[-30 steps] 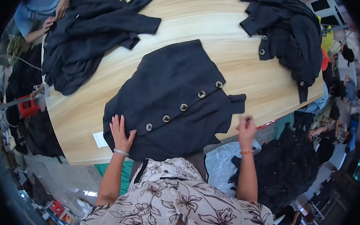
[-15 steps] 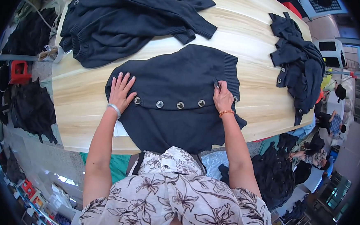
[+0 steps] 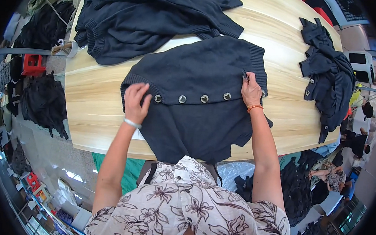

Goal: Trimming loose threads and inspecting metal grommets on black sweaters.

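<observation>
A black knitted cardigan (image 3: 199, 71) lies in front of me, with a row of large shiny buttons (image 3: 204, 98) across it. Over its ribbed left edge, beside the leftmost button, my left hand (image 3: 136, 102) has its fingers bent and apart, holding nothing I can see. My right hand (image 3: 251, 92) rests on the right part of the cardigan near the ribbed hem. Its fingers are closed around a small dark pointed tool (image 3: 245, 76) that looks like thread snips; most of it is hidden in the hand.
Another black cardigan (image 3: 159, 16) lies at the far left of the wooden table (image 3: 97, 125), with part of a person's hand beyond it. A crumpled black garment (image 3: 328, 78) lies at the right. Dark garments (image 3: 46, 102) and a red stool (image 3: 33, 65) stand left of the table.
My left hand has lifted from lying flat and curled its fingers, and the cardigan's ribbed left edge now shows. The whole view has shifted; my right hand keeps the dark tool.
</observation>
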{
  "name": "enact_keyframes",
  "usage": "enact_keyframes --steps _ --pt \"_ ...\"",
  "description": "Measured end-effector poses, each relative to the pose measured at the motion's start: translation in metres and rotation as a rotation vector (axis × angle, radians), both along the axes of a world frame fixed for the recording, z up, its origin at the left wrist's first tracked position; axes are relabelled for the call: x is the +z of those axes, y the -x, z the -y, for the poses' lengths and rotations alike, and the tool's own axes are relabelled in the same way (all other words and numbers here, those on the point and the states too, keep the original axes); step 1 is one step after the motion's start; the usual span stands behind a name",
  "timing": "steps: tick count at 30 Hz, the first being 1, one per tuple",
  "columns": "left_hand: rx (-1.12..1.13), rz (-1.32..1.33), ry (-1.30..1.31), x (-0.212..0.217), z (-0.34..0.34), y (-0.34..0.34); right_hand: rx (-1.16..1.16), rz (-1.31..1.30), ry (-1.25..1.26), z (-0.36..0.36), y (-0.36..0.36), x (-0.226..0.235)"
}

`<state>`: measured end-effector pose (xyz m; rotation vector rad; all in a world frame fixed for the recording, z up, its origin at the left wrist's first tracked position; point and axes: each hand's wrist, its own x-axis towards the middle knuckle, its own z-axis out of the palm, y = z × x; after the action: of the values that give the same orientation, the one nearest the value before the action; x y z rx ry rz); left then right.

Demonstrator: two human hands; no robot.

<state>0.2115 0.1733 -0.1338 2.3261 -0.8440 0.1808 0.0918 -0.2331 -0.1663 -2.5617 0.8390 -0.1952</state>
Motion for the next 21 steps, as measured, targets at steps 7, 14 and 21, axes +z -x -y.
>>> enact_keyframes --steps 7,14,21 --pt "0.055 -0.028 -0.026 0.000 0.017 0.040 0.008 -0.028 -0.077 -0.001 0.007 0.002" --pt "0.002 -0.047 -0.012 -0.015 0.024 0.025 0.017 -0.021 -0.073 -0.001 0.007 0.004" --pt "0.090 -0.066 0.178 -0.020 0.031 0.035 0.027 0.012 -0.053 -0.002 0.007 0.002"
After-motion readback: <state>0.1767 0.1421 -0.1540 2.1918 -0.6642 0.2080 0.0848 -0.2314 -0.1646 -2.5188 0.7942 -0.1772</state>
